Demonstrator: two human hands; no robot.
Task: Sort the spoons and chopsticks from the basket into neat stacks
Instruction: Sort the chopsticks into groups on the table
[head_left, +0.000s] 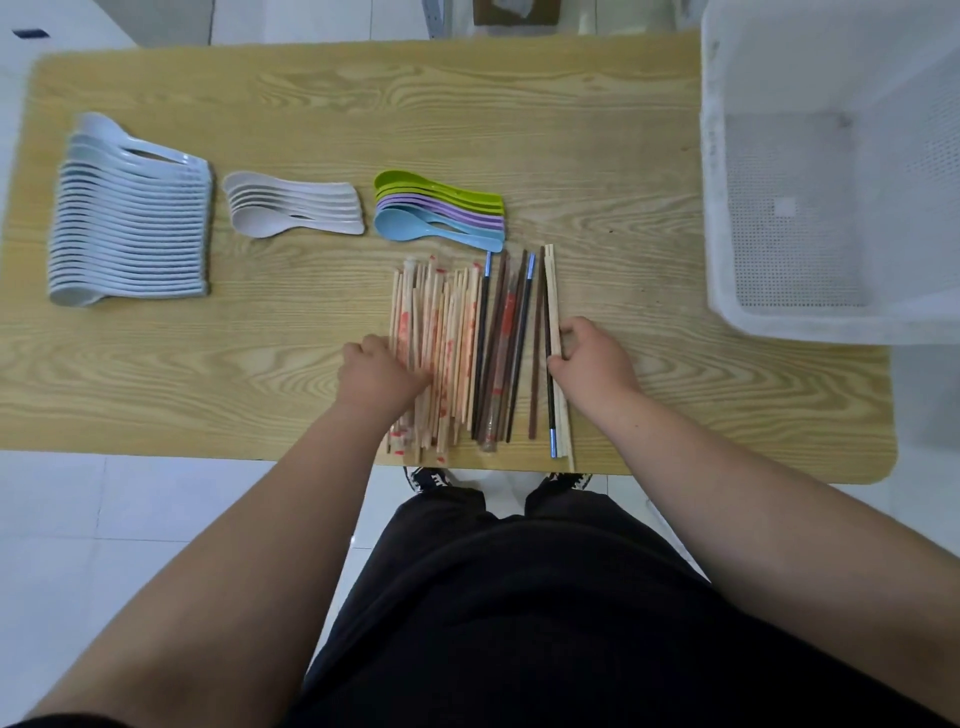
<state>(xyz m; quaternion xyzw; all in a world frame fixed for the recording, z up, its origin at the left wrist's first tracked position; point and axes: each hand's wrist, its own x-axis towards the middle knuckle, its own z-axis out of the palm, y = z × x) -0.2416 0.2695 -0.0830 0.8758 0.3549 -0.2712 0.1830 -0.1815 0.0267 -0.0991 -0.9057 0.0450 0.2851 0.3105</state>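
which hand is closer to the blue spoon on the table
Left. The left hand lies on the pale chopsticks below the blue spoon; the right hand is further right, at the bundle's right edge.

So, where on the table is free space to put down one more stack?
Bare wood runs along the far edge of the table, behind all spoon rows, and left of the left hand, below the white spoons. It is crowded around the chopsticks between both hands.

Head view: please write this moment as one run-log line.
left hand: on wrapped chopsticks | right hand: beside dark chopsticks | basket: empty
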